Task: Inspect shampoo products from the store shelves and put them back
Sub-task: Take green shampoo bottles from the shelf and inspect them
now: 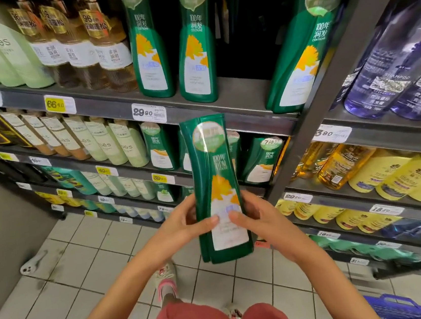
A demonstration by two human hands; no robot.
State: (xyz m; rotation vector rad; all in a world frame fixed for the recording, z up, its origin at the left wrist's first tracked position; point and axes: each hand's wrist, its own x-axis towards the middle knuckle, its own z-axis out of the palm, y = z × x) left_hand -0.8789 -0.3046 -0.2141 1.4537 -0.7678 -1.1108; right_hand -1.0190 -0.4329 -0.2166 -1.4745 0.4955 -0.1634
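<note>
Before the store shelves, from the head camera, you hold a green shampoo bottle (pixel 217 190) at chest height, label facing you. Its long axis runs nearly vertical, the top tipped slightly away. Your left hand (pixel 183 226) wraps its left edge and your right hand (pixel 257 216) its right edge. Each grip is closed around the lower half, thumbs lying across the front label, almost meeting. Above and a little to the right, the upper shelf (pixel 243 89) shows a dark gap between two standing matching bottles (pixel 195 55) and a leaning bottle (pixel 294 51). Your right hand looks nearer that gap, so returning the bottle likely means lifting it up and forward.
</note>
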